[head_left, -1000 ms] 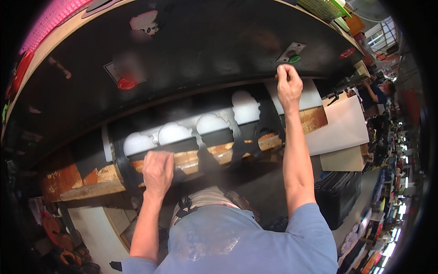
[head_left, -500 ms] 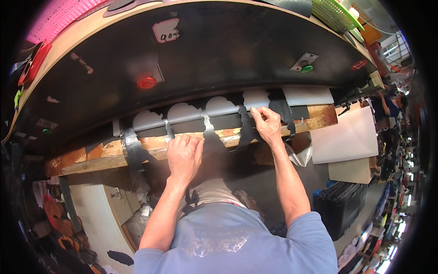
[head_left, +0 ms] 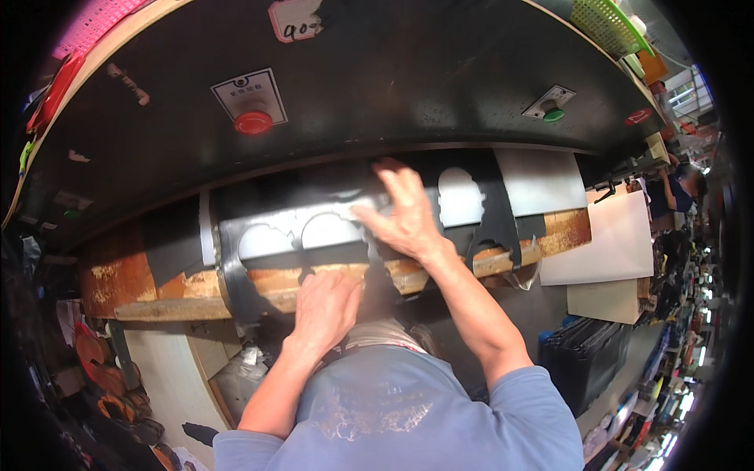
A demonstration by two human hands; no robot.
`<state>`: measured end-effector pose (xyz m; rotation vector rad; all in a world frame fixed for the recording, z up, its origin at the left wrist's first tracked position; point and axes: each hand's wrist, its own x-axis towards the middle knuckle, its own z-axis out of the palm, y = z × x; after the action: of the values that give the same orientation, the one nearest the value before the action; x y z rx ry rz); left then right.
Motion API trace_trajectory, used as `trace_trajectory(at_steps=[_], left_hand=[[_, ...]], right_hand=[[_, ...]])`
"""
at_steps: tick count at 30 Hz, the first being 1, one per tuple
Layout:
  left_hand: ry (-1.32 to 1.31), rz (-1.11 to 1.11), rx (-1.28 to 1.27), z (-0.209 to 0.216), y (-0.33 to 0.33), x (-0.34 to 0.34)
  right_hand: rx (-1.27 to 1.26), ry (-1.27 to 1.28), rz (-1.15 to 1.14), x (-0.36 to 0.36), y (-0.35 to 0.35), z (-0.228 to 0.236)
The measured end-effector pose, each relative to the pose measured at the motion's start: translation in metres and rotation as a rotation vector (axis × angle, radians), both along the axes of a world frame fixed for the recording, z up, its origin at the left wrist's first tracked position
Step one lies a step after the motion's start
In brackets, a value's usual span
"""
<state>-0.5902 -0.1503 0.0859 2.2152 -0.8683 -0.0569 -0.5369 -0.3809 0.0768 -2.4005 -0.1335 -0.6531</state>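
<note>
A black sheet (head_left: 259, 259) with several rounded cut-out holes lies across a worn wooden cutting block (head_left: 118, 275) under the big black head of a press (head_left: 393, 78). My left hand (head_left: 326, 310) presses on the sheet's near edge at the block's front. Reaching under the press head, my right hand (head_left: 400, 212) lies flat with fingers spread on the sheet next to a cut-out; it is blurred. Whether it pinches the sheet or a cut piece I cannot tell.
The press front carries a red round button (head_left: 253, 122) at the left and a green button (head_left: 554, 115) at the right. Pale boards (head_left: 620, 243) stand at the right, dark stacked material (head_left: 585, 357) below them. Another person (head_left: 683, 184) works far right.
My right hand left the green button, came down under the press head and moved left along the sheet. My left hand moved right along the block's front. The view tilted down.
</note>
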Motion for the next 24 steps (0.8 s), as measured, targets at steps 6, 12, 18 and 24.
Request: trace_trajectory(at_steps=[6,12,18,24], left_hand=[[-0.322,0.252,-0.038,0.003,0.008,0.116],[-0.341,0.211,0.092,-0.030,0.005,0.152],[-0.246,0.224,0.164,-0.039,0.009,0.143],[-0.227,0.219,0.108,-0.035,0.003,0.147]], right_hand=[[-0.177,0.090,0.044,0.063,0.038,-0.017],[0.277,0.263,0.102,0.064,0.003,0.007],[0.029,0.063,-0.028,0.030,-0.068,0.014],[-0.133,0.098,0.008,0.016,-0.082,-0.020]])
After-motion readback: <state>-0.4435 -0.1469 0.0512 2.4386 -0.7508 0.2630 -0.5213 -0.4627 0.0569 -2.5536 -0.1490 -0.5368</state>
